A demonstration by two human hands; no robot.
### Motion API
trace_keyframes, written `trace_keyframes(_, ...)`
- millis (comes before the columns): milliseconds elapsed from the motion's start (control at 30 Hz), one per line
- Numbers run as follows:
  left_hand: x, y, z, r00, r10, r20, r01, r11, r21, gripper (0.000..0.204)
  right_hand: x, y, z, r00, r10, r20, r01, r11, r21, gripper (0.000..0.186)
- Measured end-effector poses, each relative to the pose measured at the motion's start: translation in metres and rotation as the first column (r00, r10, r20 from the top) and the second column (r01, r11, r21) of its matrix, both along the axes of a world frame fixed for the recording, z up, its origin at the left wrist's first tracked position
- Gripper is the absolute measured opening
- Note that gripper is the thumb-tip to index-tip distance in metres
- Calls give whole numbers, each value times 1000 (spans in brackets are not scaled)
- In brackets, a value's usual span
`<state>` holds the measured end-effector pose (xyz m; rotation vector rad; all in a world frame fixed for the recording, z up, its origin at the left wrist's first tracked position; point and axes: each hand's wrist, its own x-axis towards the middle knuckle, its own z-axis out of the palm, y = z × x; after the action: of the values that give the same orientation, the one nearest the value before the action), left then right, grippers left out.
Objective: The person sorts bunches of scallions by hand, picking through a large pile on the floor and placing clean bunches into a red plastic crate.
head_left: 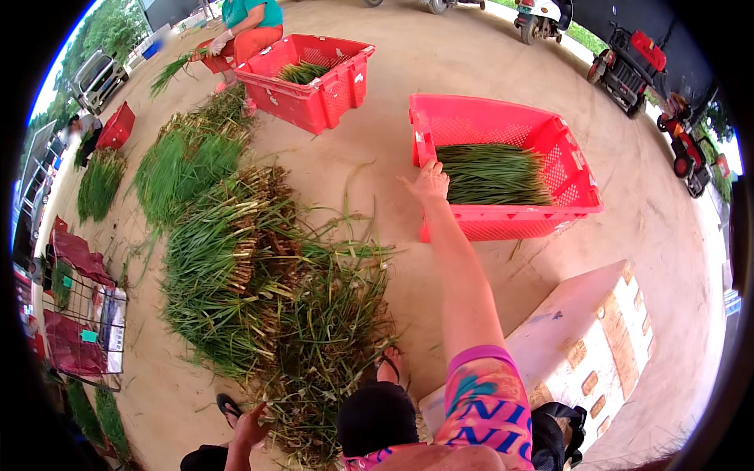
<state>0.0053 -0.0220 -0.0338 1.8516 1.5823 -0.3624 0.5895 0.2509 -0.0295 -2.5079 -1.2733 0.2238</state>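
Near crate [503,226] is holding greens [493,174] lying along its bottom. Right hand [428,184] is touching its near left corner; fingers partly hidden, can't tell whether clamped. Left hand [250,428] is hanging beside the heap [228,259]; can't tell whether fingers are closed. Far crate [310,106] is holding fewer greens. Co-worker [255,23] is sitting beside it, head cut off. Foam box [577,330] is showing only its outside.
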Motion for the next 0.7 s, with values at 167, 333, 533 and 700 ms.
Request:
trace_keyframes(167, -29, -1, -2, 995, 97, 2, -97, 995, -18, 57, -4, -7, -26, 979, -197, -40, 196, 980, -37, 63)
trace_keyframes(333, -29, -15, 5, 981, 182, 70, -183, 983, 8, 56, -23, -80, -35, 992, 74, 103, -63, 992, -108, 61)
trace_keyframes(533, -31, -24, 0, 999, -14, 41, 10, 996, 84, 59, -15, -259, 10, 943, 332, -19, -317, 878, -358, 64)
trace_keyframes(700, -40, -28, -14, 994, -5, 110, 2, 1000, 28, 58, 4, -290, 58, 894, 437, -100, -380, 619, -688, 63)
